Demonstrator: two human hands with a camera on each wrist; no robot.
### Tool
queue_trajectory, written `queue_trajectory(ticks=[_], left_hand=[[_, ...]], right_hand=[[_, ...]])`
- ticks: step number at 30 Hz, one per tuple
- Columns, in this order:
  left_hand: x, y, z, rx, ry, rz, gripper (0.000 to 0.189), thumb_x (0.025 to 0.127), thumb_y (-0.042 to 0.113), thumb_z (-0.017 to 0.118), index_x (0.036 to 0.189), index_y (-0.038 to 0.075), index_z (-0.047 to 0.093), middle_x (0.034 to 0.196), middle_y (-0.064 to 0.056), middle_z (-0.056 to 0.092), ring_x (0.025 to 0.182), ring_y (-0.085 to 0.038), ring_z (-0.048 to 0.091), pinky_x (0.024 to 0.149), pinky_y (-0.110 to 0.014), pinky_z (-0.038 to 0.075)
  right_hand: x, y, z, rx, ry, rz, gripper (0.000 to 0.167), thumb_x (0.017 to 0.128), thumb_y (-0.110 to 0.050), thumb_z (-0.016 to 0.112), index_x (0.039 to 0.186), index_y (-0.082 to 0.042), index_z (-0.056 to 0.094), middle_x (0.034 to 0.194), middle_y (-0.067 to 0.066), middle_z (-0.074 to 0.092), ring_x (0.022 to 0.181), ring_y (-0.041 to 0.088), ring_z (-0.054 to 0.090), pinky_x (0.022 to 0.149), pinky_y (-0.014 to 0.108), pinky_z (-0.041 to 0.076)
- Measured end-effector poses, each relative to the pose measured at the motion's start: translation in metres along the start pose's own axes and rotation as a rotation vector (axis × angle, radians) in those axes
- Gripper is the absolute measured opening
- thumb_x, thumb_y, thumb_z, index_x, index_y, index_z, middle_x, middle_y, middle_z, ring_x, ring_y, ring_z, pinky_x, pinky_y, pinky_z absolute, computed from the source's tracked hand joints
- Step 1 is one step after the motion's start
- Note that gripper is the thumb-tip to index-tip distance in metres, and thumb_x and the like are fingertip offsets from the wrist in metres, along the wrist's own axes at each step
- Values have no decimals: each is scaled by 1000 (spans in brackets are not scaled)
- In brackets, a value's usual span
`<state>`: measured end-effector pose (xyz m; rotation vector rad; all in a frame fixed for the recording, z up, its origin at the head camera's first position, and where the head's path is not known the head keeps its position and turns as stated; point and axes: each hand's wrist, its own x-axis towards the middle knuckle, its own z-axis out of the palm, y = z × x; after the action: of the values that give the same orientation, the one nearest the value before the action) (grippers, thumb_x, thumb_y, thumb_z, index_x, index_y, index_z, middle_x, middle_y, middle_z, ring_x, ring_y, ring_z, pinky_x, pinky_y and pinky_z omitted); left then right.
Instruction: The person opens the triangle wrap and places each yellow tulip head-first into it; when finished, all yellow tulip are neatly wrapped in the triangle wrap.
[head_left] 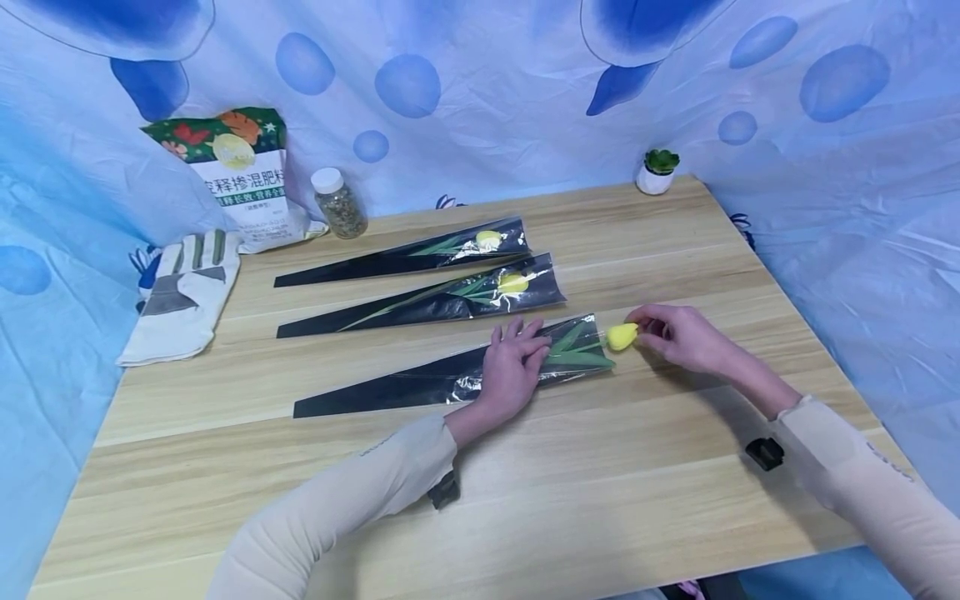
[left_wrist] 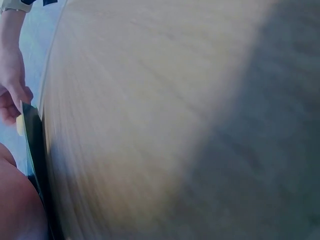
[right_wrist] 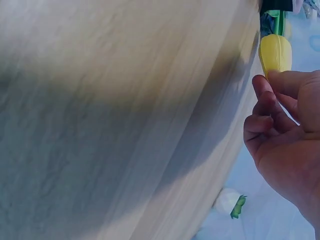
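A yellow tulip lies partly in the nearest black-backed clear flower sleeve; its head sticks out past the wide right end. Its green leaves show through the film, one tip poking out at the edge. My right hand pinches the tip of the bloom between thumb and fingers, as the right wrist view also shows with the yellow petals. Laid across the sleeve near its wide end, my left hand presses on the film with extended fingers.
Two more sleeves, a middle one and a far one, each hold a yellow tulip. White-grey gloves, a fertilizer bag and a white-capped jar stand or lie at the back left. A small potted succulent sits back right.
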<state>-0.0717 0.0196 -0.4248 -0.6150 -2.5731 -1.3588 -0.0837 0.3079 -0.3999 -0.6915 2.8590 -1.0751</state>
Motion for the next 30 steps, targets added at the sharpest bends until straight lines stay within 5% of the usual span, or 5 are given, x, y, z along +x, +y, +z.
queue_trajectory(ticks=[13, 30], left_hand=[[1, -1, 1, -27, 19, 32, 16, 88, 0, 73, 104, -1, 76, 129, -17, 62, 133, -42, 47, 115, -57, 23], [2, -5, 1, -27, 15, 89, 16, 87, 1, 75, 103, -2, 76, 130, -20, 61, 131, -46, 47, 113, -59, 25]], right_hand=[[8, -14, 12, 79, 10, -21, 22, 82, 11, 73, 102, 2, 68, 82, 9, 67, 68, 16, 58, 58, 24, 49], [11, -24, 20, 321, -69, 175, 17, 91, 6, 66, 108, 4, 66, 93, 14, 69, 81, 28, 63, 65, 23, 52]])
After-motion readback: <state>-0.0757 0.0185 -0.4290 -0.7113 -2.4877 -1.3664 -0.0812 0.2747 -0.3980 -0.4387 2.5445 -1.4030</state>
